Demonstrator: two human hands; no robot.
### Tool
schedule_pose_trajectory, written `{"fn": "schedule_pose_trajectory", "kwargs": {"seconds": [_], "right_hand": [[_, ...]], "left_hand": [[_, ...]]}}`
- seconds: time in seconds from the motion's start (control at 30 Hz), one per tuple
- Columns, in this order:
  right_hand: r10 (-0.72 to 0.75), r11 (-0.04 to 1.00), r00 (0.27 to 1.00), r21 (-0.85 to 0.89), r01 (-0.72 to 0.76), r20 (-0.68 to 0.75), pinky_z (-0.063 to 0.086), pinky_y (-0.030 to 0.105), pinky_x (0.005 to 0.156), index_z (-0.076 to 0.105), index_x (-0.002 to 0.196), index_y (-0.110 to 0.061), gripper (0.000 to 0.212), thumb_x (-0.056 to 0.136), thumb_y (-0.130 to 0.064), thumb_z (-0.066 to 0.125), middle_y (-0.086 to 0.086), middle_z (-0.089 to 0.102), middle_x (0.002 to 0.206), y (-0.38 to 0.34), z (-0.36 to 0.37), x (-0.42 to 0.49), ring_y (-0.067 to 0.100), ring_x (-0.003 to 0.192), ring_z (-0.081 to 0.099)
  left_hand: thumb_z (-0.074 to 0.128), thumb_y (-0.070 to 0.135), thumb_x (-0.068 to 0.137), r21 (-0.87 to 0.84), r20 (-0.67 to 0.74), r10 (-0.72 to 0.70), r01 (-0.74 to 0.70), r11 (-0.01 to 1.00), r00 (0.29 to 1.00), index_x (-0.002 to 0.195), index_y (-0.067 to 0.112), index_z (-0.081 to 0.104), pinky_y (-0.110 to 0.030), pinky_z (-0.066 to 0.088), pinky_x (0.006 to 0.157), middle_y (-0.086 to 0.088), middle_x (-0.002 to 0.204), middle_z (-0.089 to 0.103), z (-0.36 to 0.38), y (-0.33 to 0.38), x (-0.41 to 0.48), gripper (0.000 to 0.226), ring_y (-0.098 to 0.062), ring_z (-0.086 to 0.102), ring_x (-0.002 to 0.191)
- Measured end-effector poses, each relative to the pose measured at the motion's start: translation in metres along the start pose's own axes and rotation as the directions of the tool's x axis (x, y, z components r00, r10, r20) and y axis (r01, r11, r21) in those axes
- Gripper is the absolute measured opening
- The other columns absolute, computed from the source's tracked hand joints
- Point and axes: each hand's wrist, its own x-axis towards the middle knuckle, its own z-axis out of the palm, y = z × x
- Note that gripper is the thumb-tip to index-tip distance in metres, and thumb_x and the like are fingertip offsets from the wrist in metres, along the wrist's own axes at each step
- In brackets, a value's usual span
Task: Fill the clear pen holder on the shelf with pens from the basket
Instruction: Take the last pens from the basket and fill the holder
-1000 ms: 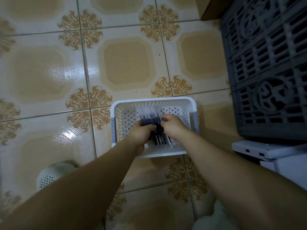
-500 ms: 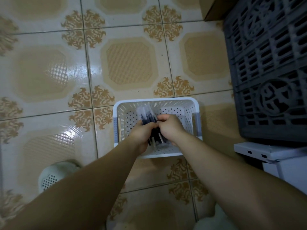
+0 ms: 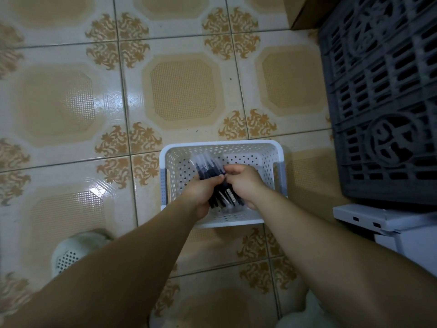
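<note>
Over the tiled floor (image 3: 184, 88), the left hand (image 3: 201, 192) grips a bundle of dark pens (image 3: 211, 170) inside the white perforated basket (image 3: 222, 144). The right hand (image 3: 246, 183) curls its fingers over the same bundle from the other side. The pens' clear ends point toward the basket's far wall. A dark lattice crate (image 3: 383, 102) stands farther right.

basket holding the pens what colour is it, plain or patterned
White basket, perforated all over with small round holes. The head view shows it best.
</note>
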Motion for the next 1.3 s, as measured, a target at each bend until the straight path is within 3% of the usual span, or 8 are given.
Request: {"fn": "schedule_pose_trajectory", "kwargs": {"seconds": [0.17, 0.33, 0.47, 0.67, 0.83, 0.93, 1.03, 1.3], "right_hand": [[-0.025, 0.999, 0.999, 0.045, 0.024, 0.034, 0.047, 0.025, 0.088, 0.055, 0.132, -0.008, 0.038, 0.094, -0.002, 0.053, 0.007, 0.061, 0.126, -0.001, -0.003, -0.006, 0.015, 0.102, 0.057], [-0.062, 0.994, 0.997, 0.097, 0.057, 0.045, 0.046, 0.012, 0.068, 0.058, 0.129, -0.007, 0.034, 0.095, -0.002, 0.053, -0.001, 0.064, 0.101, -0.001, -0.007, -0.013, 0.003, 0.082, 0.060], [-0.087, 0.993, 0.996, 0.084, 0.085, 0.024, 0.048, 0.013, 0.069, 0.060, 0.126, -0.009, 0.033, 0.094, -0.003, 0.056, -0.006, 0.064, 0.094, -0.005, -0.010, -0.021, 0.004, 0.085, 0.062], [-0.136, 0.991, 0.990, 0.001, 0.136, -0.048, 0.051, 0.037, 0.095, 0.064, 0.121, -0.016, 0.029, 0.093, -0.012, 0.059, -0.003, 0.063, 0.101, -0.024, -0.019, -0.049, 0.020, 0.102, 0.063], [-0.221, 0.975, 0.968, -0.064, 0.214, -0.119, 0.052, 0.031, 0.082, 0.063, 0.111, -0.022, 0.022, 0.092, -0.011, 0.059, -0.001, 0.059, 0.091, -0.051, -0.038, -0.105, 0.018, 0.087, 0.061], [-0.294, 0.955, 0.943, -0.093, 0.282, -0.156, 0.049, 0.027, 0.070, 0.061, 0.102, -0.024, 0.018, 0.091, -0.010, 0.060, -0.003, 0.053, 0.078, -0.070, -0.048, -0.152, 0.015, 0.073, 0.056], [-0.339, 0.940, 0.917, -0.093, 0.327, -0.210, 0.051, 0.033, 0.077, 0.061, 0.103, -0.024, 0.018, 0.090, -0.012, 0.061, -0.002, 0.058, 0.082, -0.089, -0.059, -0.207, 0.018, 0.078, 0.061], [-0.520, 0.845, 0.775, -0.079, 0.530, -0.359, 0.048, 0.025, 0.074, 0.057, 0.105, -0.026, 0.017, 0.094, -0.014, 0.056, -0.008, 0.059, 0.087, -0.124, -0.101, -0.375, 0.009, 0.080, 0.058]], "left_hand": [[0.052, 0.007, 0.095, -0.034, 0.013, -0.019, 0.020, 0.999, 1.000, 0.106, 0.010, 0.064, -0.038, 0.054, 0.072, -0.010, 0.089, 0.069, -0.001, 0.002, 0.001, 0.016, -0.024, 0.067, 0.085], [0.045, 0.006, 0.094, -0.126, 0.052, -0.027, 0.033, 0.991, 0.998, 0.102, 0.008, 0.065, -0.038, 0.054, 0.074, -0.011, 0.090, 0.070, -0.002, 0.004, -0.001, 0.021, -0.024, 0.066, 0.084], [0.041, 0.005, 0.091, -0.180, 0.053, -0.051, 0.060, 0.982, 0.997, 0.103, 0.002, 0.065, -0.036, 0.054, 0.069, -0.012, 0.087, 0.070, 0.000, 0.008, -0.008, 0.027, -0.024, 0.068, 0.078], [0.042, 0.005, 0.092, -0.203, 0.091, -0.033, 0.051, 0.978, 0.995, 0.108, 0.000, 0.065, -0.037, 0.055, 0.071, -0.016, 0.095, 0.071, 0.014, 0.020, -0.035, 0.028, -0.026, 0.068, 0.082], [0.049, 0.010, 0.095, -0.160, 0.149, 0.032, -0.007, 0.987, 0.988, 0.115, -0.001, 0.064, -0.038, 0.057, 0.080, -0.019, 0.111, 0.069, 0.030, 0.039, -0.086, 0.027, -0.027, 0.068, 0.092], [0.050, 0.010, 0.095, -0.153, 0.189, 0.091, -0.063, 0.986, 0.978, 0.113, -0.003, 0.063, -0.035, 0.059, 0.065, -0.019, 0.099, 0.072, 0.042, 0.054, -0.130, 0.026, -0.025, 0.072, 0.079], [0.047, 0.006, 0.094, -0.147, 0.252, 0.161, -0.127, 0.981, 0.954, 0.107, -0.004, 0.061, -0.032, 0.057, 0.052, -0.014, 0.083, 0.074, 0.052, 0.070, -0.185, 0.022, -0.023, 0.072, 0.067], [0.048, 0.007, 0.094, -0.033, 0.421, 0.336, -0.356, 0.934, 0.842, 0.096, 0.001, 0.064, -0.029, 0.053, 0.057, -0.009, 0.078, 0.067, 0.085, 0.104, -0.345, 0.017, -0.016, 0.066, 0.061]]}}
